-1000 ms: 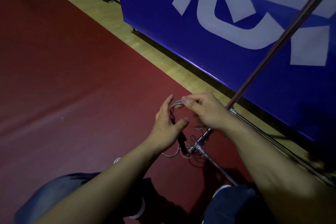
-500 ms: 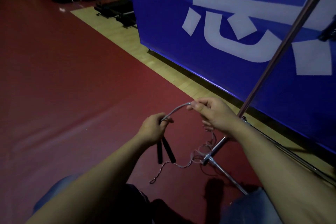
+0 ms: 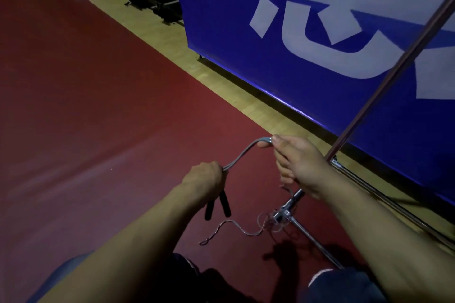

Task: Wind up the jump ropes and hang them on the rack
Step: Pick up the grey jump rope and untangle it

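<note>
Hands drew apart, stretching the jump rope taut.

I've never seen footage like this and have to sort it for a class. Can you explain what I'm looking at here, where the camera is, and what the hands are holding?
There is no machine here: a person wears a camera on their head, so you look down along their own arms. The left hand grips two black handles of a jump rope, which stick out below the fist. A grey bundle of rope strands arcs from that grip up to the right hand, which pinches it. More loose rope lies on the red floor, tangled near the foot of a metal rack. Its pole rises in front of a blue banner.
</note>
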`<move>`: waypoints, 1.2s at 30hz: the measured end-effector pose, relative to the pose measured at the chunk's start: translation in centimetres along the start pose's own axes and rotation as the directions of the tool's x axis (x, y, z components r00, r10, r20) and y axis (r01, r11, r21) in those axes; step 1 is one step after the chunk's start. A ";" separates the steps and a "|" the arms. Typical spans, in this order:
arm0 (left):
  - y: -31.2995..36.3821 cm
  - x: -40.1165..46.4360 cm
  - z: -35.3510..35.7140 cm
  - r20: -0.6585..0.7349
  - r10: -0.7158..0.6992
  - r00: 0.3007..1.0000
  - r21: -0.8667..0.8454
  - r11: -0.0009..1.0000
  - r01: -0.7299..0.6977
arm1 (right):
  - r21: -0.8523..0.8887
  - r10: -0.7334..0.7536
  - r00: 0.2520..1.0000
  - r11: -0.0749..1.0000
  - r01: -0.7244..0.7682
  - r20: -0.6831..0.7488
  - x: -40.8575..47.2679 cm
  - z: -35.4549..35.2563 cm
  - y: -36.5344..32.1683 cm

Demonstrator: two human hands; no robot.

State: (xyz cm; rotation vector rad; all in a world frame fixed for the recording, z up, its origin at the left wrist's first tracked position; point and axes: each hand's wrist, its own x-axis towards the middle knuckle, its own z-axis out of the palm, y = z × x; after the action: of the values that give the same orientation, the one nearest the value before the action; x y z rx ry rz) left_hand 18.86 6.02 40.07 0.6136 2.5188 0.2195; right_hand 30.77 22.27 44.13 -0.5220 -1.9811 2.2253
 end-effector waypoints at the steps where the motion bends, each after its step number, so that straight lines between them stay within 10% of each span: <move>1: 0.1 0.0 -0.3 0.060 -0.039 0.997 -0.040 0.998 0.041 | -0.019 0.011 1.000 1.000 -0.011 -0.014 0.3 -0.1 0.0; 8: -1.8 1.9 -1.7 0.044 -0.047 0.998 -0.413 0.909 0.061 | -0.108 0.018 1.000 0.994 -0.020 -0.017 1.0 0.9 -0.3; 10: -2.2 2.2 -2.0 0.065 -0.058 0.996 -0.819 0.568 0.086 | -0.281 0.019 0.999 0.960 -0.008 0.037 0.6 1.6 0.0; 13: -1.3 1.9 -3.4 0.053 -0.114 0.992 -0.997 0.045 0.059 | -0.591 0.031 0.992 0.805 0.050 0.126 -0.4 3.2 1.4; 17: 0.4 -0.8 -4.6 0.090 -0.060 0.994 -0.978 -0.194 0.076 | -0.734 0.063 0.989 0.676 0.058 0.137 -0.6 5.1 4.3; 28: 0.9 -5.5 -3.9 0.072 0.040 0.997 -0.990 -0.118 0.076 | -0.185 0.321 0.945 0.934 -0.305 0.062 0.8 5.2 3.7; 33: 0.5 -5.3 -3.3 -0.064 0.095 0.993 -0.956 0.278 -0.088 | -0.223 0.157 0.987 0.964 -0.144 0.042 1.0 4.4 3.3; 36: 0.4 -5.2 -2.9 -0.095 0.124 0.988 -0.934 0.332 -0.131 | -0.279 0.151 0.988 0.951 -0.134 0.040 1.2 3.6 3.0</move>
State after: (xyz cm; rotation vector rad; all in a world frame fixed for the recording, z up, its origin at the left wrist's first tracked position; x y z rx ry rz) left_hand 21.43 3.86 45.06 0.2747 1.8189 1.6206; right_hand 28.93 18.86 41.31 -0.6545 -2.3751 2.0733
